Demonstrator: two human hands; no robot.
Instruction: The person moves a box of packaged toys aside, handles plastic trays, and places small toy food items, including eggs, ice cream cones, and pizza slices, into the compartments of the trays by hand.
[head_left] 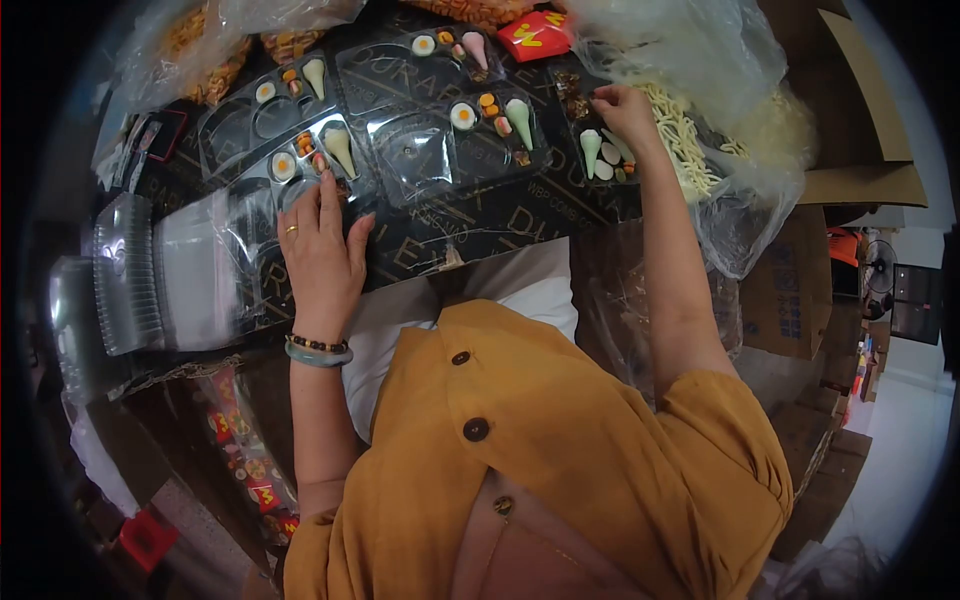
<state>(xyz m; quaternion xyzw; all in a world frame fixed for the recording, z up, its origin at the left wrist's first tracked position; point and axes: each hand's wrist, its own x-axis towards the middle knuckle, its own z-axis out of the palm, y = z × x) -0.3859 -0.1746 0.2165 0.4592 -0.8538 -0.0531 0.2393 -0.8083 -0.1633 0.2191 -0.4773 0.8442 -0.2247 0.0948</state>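
My left hand (322,245) lies with its fingers stretched out over the front edge of a clear plastic tray (262,190). Its fingertips are at a small hot-dog-like piece, near a miniature fried egg (284,166) and a cream-coloured ice cream cone (340,152). My right hand (628,115) is pinched above a dark box at the right; whatever is between the fingertips is too small to make out. Small brown pieces (574,100) are beside those fingertips. Under that hand the box holds a green ice cream cone (591,150) and white oval pieces (610,152).
More clear trays (410,150) with miniature foods stand across the black printed table. Stacked clear trays (125,270) are at the left. A red carton (535,35) and bags of orange pieces lie at the back. Pale fry-like strips (680,140) spill from a plastic bag at the right.
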